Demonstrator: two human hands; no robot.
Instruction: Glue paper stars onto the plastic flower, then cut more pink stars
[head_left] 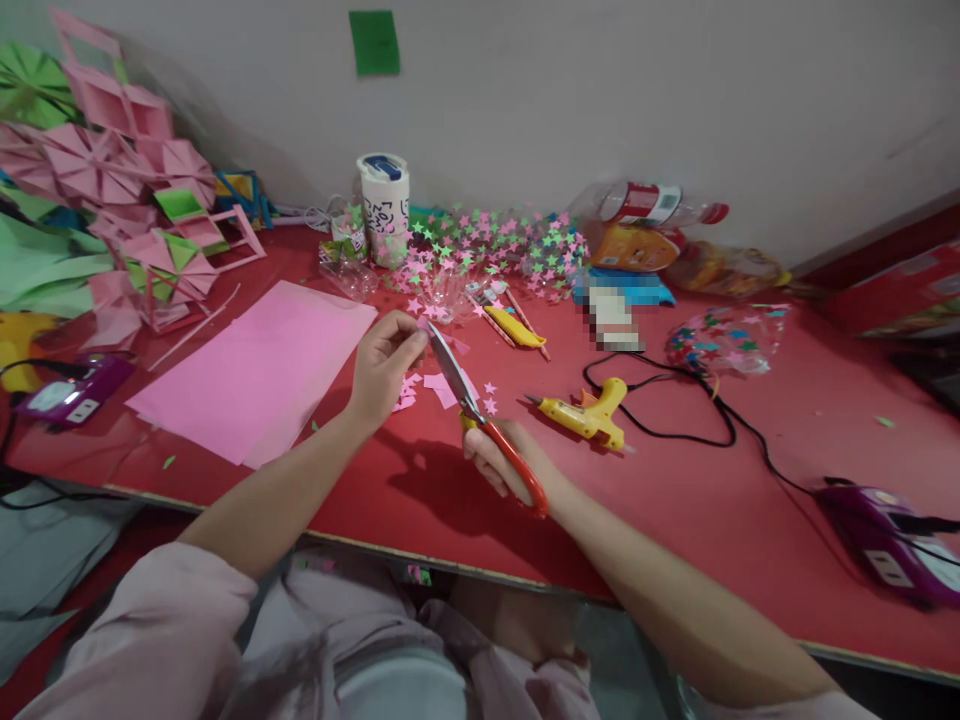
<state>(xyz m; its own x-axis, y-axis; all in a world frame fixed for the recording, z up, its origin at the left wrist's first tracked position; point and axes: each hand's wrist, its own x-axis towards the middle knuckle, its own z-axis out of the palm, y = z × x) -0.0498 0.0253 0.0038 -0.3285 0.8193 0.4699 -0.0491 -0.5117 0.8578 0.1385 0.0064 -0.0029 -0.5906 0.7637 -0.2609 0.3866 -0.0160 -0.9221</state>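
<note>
My right hand (499, 462) grips a pair of scissors (469, 400) with red-orange handles, its blades pointing up and left. The blade tips reach the fingertips of my left hand (386, 365), which pinches a small piece of pink paper (424, 325). Most of that piece is hidden by the fingers and blades. Below the blades lie pink paper scraps (441, 390) and several small pink stars (490, 405). Large sheets of pink paper (262, 370) lie left of my left hand.
A yellow glue gun (589, 415) with a black cord lies to the right. Behind are a white tumbler (385, 210), a heap of pink and green stars (487, 245) and a plastic bottle (652, 203). Folded paper shapes (112, 165) fill the left; purple power strips (892, 540) sit at both sides.
</note>
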